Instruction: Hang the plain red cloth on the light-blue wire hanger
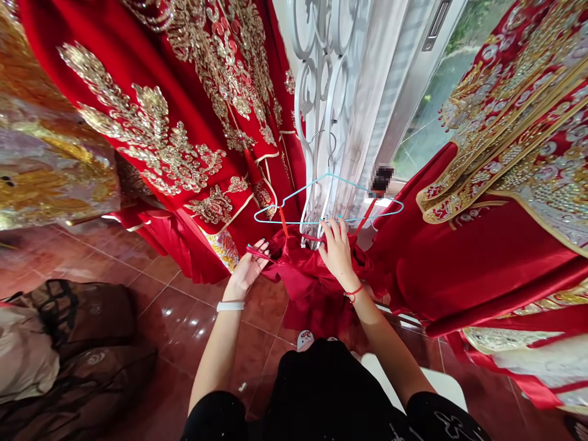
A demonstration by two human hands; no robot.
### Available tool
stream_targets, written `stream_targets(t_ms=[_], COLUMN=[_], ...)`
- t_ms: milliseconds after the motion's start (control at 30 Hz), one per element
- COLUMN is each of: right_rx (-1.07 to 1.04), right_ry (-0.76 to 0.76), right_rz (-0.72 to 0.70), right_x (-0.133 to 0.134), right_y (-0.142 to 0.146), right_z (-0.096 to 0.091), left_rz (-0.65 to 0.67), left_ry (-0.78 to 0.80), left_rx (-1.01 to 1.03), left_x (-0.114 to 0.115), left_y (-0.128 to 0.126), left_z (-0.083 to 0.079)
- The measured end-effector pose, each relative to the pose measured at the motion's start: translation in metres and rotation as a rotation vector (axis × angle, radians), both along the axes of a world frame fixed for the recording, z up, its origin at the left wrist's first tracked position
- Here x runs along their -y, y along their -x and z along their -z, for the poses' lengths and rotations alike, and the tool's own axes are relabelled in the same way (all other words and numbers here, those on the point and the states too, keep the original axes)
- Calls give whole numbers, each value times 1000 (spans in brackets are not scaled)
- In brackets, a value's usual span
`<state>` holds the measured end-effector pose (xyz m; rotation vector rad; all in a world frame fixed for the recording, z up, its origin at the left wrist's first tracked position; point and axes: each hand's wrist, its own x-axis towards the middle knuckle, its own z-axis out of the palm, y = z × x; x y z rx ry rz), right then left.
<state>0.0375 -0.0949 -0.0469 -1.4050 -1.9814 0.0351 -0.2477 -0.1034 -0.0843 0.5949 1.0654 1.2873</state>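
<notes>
A red skirt-like garment (301,269) hangs by thin red loops from a light blue wire hanger (294,197) in front of me. My left hand (248,268) is at the garment's left side, its thumb and fingers closed on a narrow red fabric band. My right hand (339,252) lies over the upper edge of the garment, fingers stretched out and apart. Its fingertips reach up to the hanger's lower bar. The fabric beneath the right palm is hidden.
Red gowns with gold beading (160,122) hang at left, and more beaded red garments (505,153) at right. Behind the hanger stands a white scrollwork metal grille (316,86) beside a window. Brown bags (96,318) rest on the tiled floor; a white stool (441,386) is near me.
</notes>
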Motion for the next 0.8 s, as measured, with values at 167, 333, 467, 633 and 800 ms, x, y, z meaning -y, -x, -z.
stream_targets(t_ms=[167,333,467,633,800], right_rx=[3,11,36,34,1], right_ry=[-3,-2,6,1,-14], right_rz=[13,24,42,42,4], right_x=[2,3,5,9,9], right_y=[1,4,6,9,9], right_z=[0,0,-1,-3,-4], left_rz=[-17,-97,-113,41,244], left_ry=[-357,-469,-526,-628,-695], left_rx=[-455,-648,-715,-864,-1067], left_x=[-4,-18,-35,-53,-61], left_y=[15,18,8,-8,-25], left_z=[-16,-49,-82,-127,-147])
